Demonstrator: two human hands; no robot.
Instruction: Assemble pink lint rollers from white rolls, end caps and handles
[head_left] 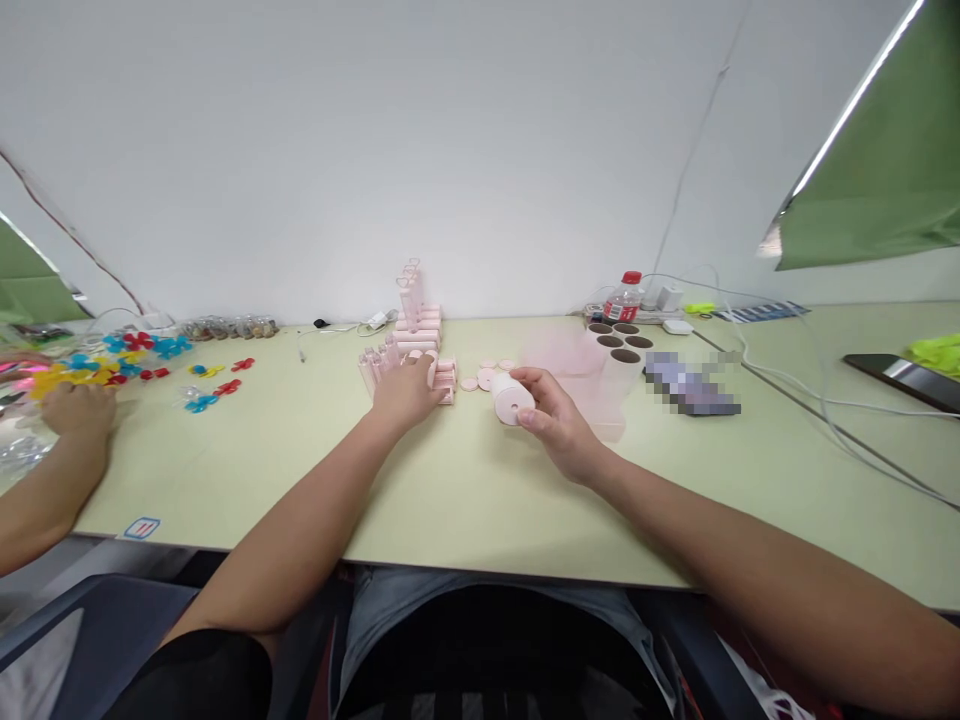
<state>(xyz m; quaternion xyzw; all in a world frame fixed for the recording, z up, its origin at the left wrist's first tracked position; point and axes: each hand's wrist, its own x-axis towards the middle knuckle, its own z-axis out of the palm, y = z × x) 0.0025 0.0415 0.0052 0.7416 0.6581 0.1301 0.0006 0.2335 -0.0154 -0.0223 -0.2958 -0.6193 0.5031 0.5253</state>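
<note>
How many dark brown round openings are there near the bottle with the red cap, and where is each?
5: back-left opening, back-right opening, middle-left opening, middle-right opening and front opening, all in front of the bottle. More may be hidden.

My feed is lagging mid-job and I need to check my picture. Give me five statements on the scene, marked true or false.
1. The right hand holds a pale cylinder. True.
2. The left hand lies on bare tabletop. False: the left hand is at the pale pink tubes.
3. Pink discs lie between the hands. True.
4. The bottle's cap is blue. False: the cap is red.
5. A co-worker's hand shows at left. True.
</note>
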